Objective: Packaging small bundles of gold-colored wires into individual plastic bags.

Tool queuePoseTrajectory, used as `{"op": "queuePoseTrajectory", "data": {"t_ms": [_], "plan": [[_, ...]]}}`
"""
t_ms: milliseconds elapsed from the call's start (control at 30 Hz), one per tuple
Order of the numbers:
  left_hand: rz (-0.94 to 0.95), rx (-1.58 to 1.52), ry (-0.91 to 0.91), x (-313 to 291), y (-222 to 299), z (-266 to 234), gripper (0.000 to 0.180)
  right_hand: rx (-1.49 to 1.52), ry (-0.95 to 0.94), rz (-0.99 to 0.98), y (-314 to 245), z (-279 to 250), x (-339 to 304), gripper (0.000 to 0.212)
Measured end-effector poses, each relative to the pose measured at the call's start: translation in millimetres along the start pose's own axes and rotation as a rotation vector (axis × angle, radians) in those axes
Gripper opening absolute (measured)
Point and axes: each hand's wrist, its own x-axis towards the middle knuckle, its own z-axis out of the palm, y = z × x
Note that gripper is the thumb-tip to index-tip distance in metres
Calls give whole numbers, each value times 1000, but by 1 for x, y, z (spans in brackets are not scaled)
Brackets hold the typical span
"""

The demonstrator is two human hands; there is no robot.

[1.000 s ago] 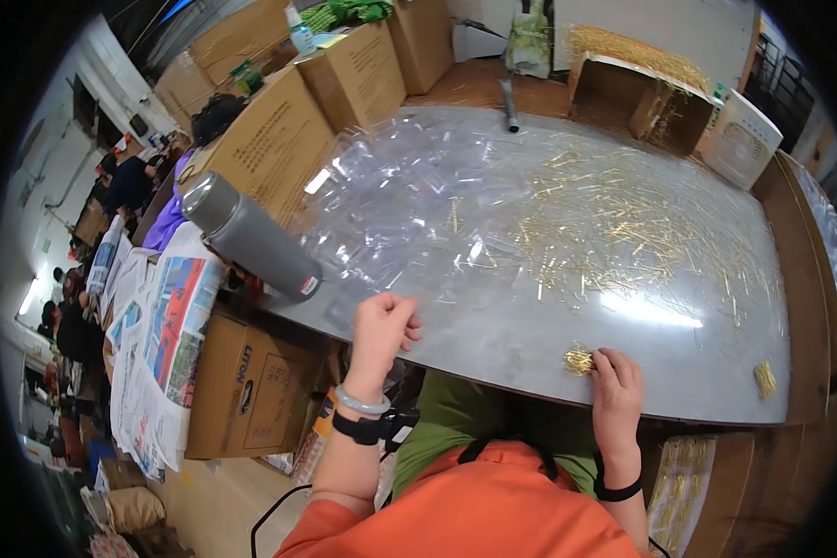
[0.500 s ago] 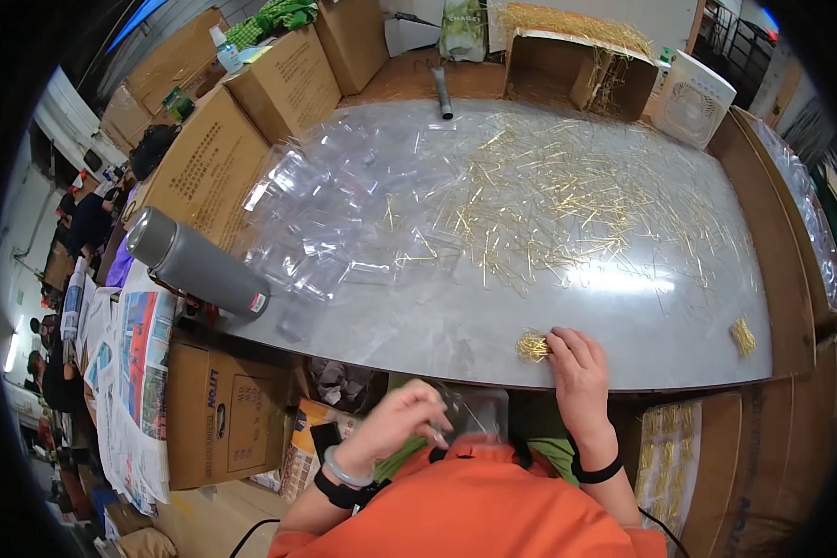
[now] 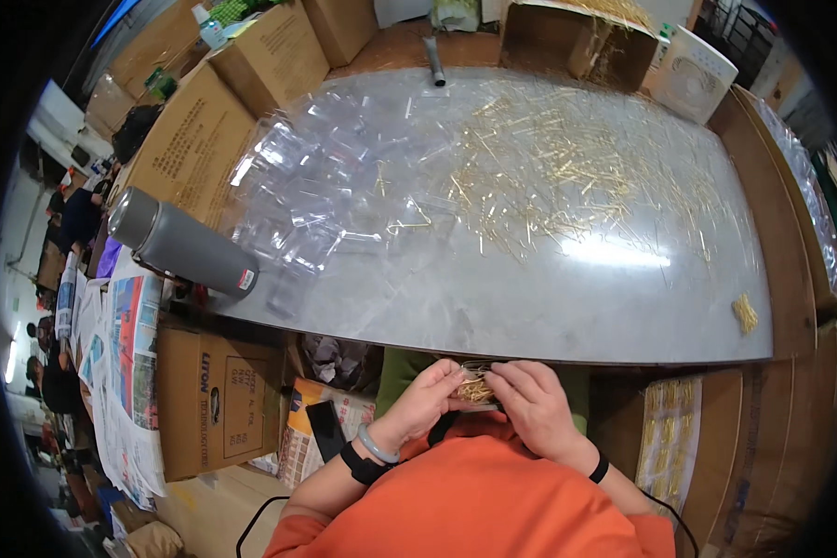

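Close to my body, at the table's near edge, a bundle of thin gold wire pieces sits between my two hands. My left hand pinches a clear plastic piece at the bundle's left side; its full shape is hidden. From the right, my right hand has its curled fingers on the bundle. Many more gold wire pieces, some with bent ends, are scattered over the grey table. To their left lies a heap of clear plastic boxes. A small gold bundle rests near the table's right edge.
A grey bottle stands at the table's left edge. Cardboard boxes line the left and back. A white fan is at the back right. Below right, filled clear packs lie in a carton. A dark phone is at lower left.
My right hand has brought the gold bundle from the table's near edge to my lap. My left hand has moved right to meet it at the clear plastic. The view has shifted slightly.
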Motion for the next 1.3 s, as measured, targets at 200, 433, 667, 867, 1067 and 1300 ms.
{"op": "queuePoseTrajectory", "data": {"t_ms": [200,433,667,867,1067,1300], "plan": [[99,352,122,-29,19,25,11,184,163,15,-2,12,-14,33],[502,678,168,26,68,26,18,161,511,43,23,12,27,22],[691,1656,242,98,103,-28,25,-32,610,243,51,44,36,17],[881,1729,62,80,65,26,73,24,510,300,55,45,40,13],[800,1797,84,75,60,32,76,239,555,261,49,29,37,26],[816,1613,229,72,55,49,86,276,451,262,41,0,24,49]]}}
